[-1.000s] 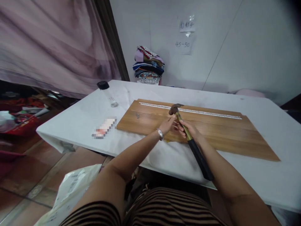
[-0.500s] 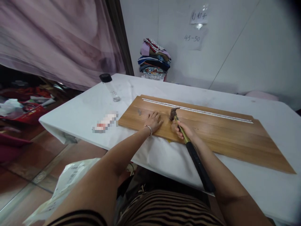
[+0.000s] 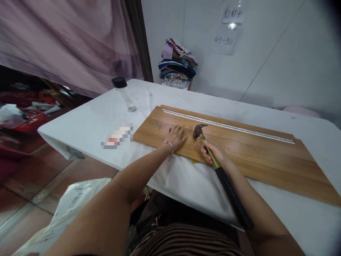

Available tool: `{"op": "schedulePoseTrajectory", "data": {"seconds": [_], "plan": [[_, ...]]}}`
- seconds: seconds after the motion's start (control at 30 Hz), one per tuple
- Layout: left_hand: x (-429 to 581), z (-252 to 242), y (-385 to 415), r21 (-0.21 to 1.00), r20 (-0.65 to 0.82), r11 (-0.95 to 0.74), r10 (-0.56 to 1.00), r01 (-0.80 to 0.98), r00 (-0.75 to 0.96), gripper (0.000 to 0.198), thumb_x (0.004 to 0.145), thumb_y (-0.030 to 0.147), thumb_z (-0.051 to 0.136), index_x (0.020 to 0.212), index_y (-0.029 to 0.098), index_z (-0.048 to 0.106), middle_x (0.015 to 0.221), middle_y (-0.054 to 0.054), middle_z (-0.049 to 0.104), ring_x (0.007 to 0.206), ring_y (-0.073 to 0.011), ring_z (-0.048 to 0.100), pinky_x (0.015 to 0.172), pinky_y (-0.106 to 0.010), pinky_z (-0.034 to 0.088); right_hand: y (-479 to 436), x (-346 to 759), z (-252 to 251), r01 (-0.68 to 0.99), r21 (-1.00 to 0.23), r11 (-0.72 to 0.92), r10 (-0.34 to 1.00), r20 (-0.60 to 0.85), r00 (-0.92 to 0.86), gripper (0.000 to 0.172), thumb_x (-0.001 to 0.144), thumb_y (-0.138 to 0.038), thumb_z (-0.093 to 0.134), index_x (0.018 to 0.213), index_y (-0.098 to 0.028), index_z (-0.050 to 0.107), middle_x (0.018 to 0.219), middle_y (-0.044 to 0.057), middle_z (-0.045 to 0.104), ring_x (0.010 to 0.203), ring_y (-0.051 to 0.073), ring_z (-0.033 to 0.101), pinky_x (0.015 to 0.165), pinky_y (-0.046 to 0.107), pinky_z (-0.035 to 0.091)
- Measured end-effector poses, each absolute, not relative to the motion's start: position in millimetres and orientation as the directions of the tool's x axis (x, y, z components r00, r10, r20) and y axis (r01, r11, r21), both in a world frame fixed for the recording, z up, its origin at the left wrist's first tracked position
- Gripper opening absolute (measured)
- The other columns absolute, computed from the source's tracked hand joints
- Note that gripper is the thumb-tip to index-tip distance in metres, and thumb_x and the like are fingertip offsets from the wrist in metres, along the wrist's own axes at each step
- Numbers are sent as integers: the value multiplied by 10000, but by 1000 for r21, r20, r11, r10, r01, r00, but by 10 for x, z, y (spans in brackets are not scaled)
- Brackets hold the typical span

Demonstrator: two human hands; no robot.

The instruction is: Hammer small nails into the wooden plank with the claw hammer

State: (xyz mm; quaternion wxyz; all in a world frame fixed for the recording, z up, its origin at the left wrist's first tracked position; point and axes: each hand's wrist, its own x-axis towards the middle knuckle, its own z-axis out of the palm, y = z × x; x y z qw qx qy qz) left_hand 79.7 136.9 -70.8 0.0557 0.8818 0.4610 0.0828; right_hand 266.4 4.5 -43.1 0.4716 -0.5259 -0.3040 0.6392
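A long wooden board (image 3: 255, 156) lies on a white-covered table. My left hand (image 3: 176, 138) rests flat on its near left part, fingers spread, with nothing in it. Just to the right, my right hand (image 3: 211, 152) is wrapped round the metal shaft of a claw hammer (image 3: 233, 197), close below the head. The rusty head is low over the board, and the black grip points back toward my body; whether the head touches the wood I cannot tell. Several small nails (image 3: 159, 126) lie on the board left of my left hand. Two white strips (image 3: 226, 126) run along its far side.
A clear bottle with a black lid (image 3: 124, 94) stands at the table's (image 3: 80, 122) back left, with a blurred-out item (image 3: 117, 136) nearer. Folded clothes (image 3: 178, 65) are stacked by the wall. A plastic bag (image 3: 77, 202) is at the lower left.
The view has shifted slightly. My left hand stays flat on the board, and my right hand still grips the hammer in nearly the same place.
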Motion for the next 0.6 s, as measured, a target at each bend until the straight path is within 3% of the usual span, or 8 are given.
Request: {"op": "schedulePoseTrajectory", "data": {"seconds": [0.4,0.6], "plan": [[823,-662,1317,170,96,-571,821,803,563,457,1076,429,485,1453,222,641,1627,-121,563,1538,-311,435,1263,-511,345,13,2680,-447,-271,-903,-333,935,-353,28,400,840,-553,751,1025,-240,584,636,-95,512,352,60,339,300,194,262],[833,-664,1314,156,90,-566,824,810,559,464,1071,433,499,1451,211,645,1642,-133,547,1539,-322,439,1269,-521,340,10,2682,-456,-285,-904,-318,940,-339,26,444,832,-569,757,1094,-244,607,634,-99,508,353,63,340,297,186,264]]}}
